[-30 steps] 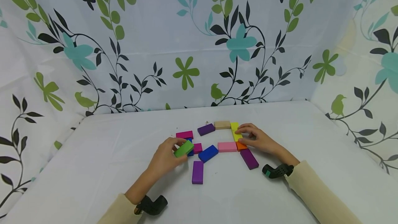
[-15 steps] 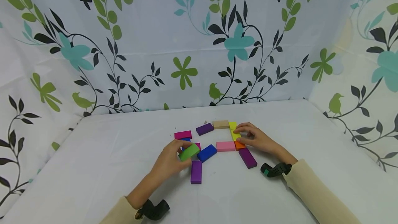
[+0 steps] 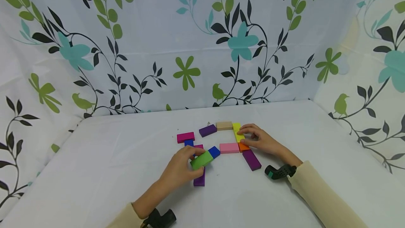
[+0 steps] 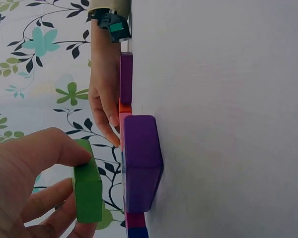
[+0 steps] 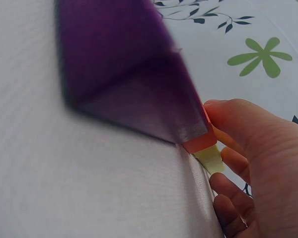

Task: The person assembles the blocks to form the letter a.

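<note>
Pinched by the left hand (image 3: 178, 166), the green block (image 3: 201, 160) is best lowered level, the blue block (image 3: 214, 152) at its two o'clock unnudged; the right hand (image 3: 262, 140) is loosely spread at the yellow block (image 3: 239, 137).

The wooden block in hand (image 3: 201, 160) is plain green; others are tan (image 3: 224, 126), yellow (image 3: 237, 135), orange (image 3: 242, 147), pale pink (image 3: 229, 148), magenta, blue and purple. The sleeves (image 3: 319, 189) are beige, the wrist cameras (image 3: 278, 172) black, the tabletop (image 3: 95, 157) white. The whitish curtain (image 3: 152, 27) bears green leaves and birds, turquoise flowers and black sprigs.
</note>
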Demonstrator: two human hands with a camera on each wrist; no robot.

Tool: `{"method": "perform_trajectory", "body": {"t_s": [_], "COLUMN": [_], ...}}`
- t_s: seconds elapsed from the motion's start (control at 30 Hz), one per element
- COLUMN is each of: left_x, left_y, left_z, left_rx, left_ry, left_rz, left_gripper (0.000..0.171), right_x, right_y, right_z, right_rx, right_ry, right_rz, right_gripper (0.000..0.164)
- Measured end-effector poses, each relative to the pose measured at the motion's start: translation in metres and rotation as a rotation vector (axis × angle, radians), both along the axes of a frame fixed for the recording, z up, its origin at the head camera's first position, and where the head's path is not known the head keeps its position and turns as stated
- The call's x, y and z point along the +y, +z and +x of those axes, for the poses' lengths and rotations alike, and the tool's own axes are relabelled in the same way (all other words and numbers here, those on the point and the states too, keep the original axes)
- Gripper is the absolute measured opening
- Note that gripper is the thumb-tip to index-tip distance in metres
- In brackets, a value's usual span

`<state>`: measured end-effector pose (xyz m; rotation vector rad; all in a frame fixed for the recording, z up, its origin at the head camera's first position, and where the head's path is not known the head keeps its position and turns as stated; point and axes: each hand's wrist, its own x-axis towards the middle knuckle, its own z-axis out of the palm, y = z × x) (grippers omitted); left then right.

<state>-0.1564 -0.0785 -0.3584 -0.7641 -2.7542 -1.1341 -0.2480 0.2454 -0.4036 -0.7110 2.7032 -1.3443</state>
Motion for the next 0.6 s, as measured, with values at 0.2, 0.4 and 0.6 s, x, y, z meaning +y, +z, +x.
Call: {"method": "perform_trajectory", "body": {"t_s": [0.2, 0.4, 0.6], "left_x": [0.003, 0.007, 0.011], "left_y": [0.0, 0.002, 0.004], "left_z": [0.005, 0.009, 0.015], "left_rx": [0.013, 0.003, 0.002], "left_ry": [-0.037, -0.077, -0.144], "left_rz": [-0.035, -0.052, -0.077], "left_gripper": [0.039, 0.039, 0.039], "right_x": [0.0, 0.0, 0.001], "right_y": [-0.001, -0.002, -0.001], "right_z": [-0.001, -0.001, -0.001], "right_rx": [0.001, 0.012, 0.011], "right_ry": [0.0, 0.004, 0.004], "right_rz": [0.004, 0.014, 0.016], "right_gripper": [0.033, 0.033, 0.033]}}
